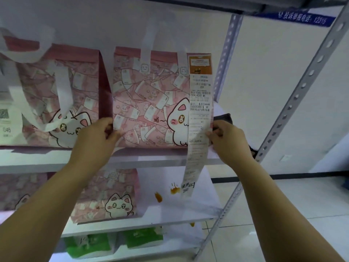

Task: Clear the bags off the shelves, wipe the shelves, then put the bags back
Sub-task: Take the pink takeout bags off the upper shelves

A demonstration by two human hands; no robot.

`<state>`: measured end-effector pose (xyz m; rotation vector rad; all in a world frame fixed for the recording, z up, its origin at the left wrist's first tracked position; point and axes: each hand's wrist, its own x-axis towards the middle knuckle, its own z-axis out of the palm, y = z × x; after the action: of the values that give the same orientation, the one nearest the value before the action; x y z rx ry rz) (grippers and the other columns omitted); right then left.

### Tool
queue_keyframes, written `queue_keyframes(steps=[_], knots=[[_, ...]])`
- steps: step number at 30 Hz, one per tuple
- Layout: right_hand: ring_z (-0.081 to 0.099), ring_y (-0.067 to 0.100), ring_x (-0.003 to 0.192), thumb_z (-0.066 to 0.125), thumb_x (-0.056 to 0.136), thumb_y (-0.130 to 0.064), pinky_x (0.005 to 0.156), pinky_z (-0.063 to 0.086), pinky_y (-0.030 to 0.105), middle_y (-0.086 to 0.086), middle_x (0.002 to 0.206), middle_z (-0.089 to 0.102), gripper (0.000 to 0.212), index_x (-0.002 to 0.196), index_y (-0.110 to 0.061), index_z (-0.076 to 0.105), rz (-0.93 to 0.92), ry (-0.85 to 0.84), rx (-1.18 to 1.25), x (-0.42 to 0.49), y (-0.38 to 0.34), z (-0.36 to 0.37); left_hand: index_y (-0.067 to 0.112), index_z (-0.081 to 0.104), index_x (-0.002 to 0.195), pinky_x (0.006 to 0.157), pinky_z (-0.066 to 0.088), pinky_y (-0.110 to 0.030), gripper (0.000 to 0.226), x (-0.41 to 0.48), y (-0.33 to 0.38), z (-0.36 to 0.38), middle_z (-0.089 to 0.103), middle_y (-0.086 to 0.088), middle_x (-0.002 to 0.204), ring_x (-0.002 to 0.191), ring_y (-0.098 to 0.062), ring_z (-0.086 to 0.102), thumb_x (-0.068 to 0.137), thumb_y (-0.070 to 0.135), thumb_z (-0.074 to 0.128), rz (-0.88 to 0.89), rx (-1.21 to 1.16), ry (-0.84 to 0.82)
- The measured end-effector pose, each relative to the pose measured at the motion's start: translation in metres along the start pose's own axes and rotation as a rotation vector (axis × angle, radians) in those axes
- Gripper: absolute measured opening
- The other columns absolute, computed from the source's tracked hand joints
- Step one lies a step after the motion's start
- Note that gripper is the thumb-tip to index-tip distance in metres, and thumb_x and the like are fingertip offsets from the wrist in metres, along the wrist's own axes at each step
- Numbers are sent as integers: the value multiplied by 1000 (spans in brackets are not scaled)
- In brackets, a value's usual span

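Left hand (96, 137) gripped the left edge of the bag (151, 103), its fingertips partly hidden there. Right hand (229, 141) curled at the right edge, fingers touching the receipt (200, 110) that hung down the bag's front. A dark cloth (224, 118) showed behind that hand; whether the hand also held it could not be told. The bag stood upright on the shelf (47, 159), beside a second bag (56, 95) cut off at left. The lower shelf (179, 210) bore orange stains (174, 190) and a third bag (109, 195), partly hidden by the left forearm. Green bags (143, 237) lay lowest, blurred.
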<state>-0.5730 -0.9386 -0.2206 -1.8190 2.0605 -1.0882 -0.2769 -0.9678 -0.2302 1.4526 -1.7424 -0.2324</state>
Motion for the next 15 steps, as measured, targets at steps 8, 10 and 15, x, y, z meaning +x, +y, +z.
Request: queue_keyframes(steps=[8,10,15], knots=[[66,27,71,54,92,-23,67,57,44,5,76,68,10,90,-16,60,-31,37,96,-18,-1,-14,19,65,98,60,36,-13,16,-14,14,-8,59,16,76,69,5,53,85,27,65,8,-28,51],[66,26,72,54,92,-24,68,58,43,3,79,69,9,91,-18,60,-30,44,126,-26,-1,-19,23,65,98,60,37,-12,15,-20,17,-12,57,23,76,71,6,55,84,29,66,-1,-44,52],[65,8,70,54,92,-26,67,58,36,-16,76,68,10,89,-35,58,-45,79,174,-62,-3,-35,27,64,96,60,36,-11,13,-44,24,-31,58,25,78,73,8,55,84,32,64,61,-44,13]])
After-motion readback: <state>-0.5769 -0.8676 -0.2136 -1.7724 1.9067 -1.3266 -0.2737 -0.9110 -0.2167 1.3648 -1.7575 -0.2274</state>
